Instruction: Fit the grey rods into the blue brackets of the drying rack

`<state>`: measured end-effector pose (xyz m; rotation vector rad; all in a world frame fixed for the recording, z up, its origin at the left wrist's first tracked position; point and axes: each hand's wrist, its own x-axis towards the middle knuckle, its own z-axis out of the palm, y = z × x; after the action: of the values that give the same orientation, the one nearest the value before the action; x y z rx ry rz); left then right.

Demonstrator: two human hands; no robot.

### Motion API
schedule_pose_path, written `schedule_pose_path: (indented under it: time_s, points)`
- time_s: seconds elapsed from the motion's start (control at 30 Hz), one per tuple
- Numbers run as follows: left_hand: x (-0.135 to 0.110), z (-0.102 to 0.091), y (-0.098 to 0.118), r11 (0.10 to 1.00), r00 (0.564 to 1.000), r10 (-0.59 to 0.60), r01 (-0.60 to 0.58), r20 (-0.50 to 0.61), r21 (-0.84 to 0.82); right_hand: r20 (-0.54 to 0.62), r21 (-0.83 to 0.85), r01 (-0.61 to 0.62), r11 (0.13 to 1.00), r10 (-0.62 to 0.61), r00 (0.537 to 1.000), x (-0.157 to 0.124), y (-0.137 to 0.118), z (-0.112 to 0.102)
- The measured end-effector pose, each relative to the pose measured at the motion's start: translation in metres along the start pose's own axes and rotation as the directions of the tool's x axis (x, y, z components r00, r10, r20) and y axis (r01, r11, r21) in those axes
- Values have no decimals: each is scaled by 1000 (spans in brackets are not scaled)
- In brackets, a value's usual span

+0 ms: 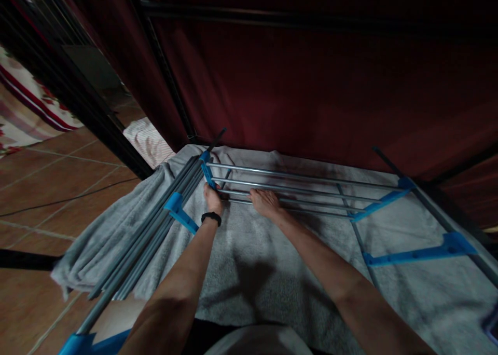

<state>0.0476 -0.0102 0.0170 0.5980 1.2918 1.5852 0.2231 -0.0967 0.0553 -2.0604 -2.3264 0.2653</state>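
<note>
Far left: floral cloth (27, 106) above tiled floor (39, 181), thin dark cable (93, 191) across the tiles. Bundle of grey tubes (146, 235) lies slanted on a grey blanket (233, 241), alongside the rack's left side. Lower left blue bracket (179, 214) next to it, angled toward the left forearm. Left hand (212, 199), black wristband (211, 218), grips the lower end of the upper left blue bracket (207, 171), where the rods meet it. Right hand (265, 202) just beside, fingers curled over the lower metal rods (311, 203). Rack sits on the blanket, rods running across to the upper right blue bracket (383, 202). Below that, lower right blue bracket (418, 254), joined to the slanting right post (431, 207). Dark red curtain (311, 95) behind the rack.
</note>
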Motion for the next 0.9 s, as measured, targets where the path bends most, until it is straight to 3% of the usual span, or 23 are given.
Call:
schedule_pose_path:
  time_s: [0.17,0.4,0.63,0.77,0.9]
  points:
    - [-3,1,1,998,998,61,-60,-32,27,16,10,5,1000,-5,1000,0,0,-3]
    - [-8,-4,7,1000,999,2,-3,33,18,-11,13,-7,1000,7,1000,-1,-1,0]
    - [-8,-3,12,1000,998,-30,29,57,11,-132,-17,121,993,-122,984,-16,4,-2]
    - [-2,-4,10,999,998,-36,34,48,40,-205,-38,23,999,-30,978,-34,13,3]
    - [7,-3,5,999,999,-18,17,42,29,-204,-49,-87,995,75,976,-38,22,9]
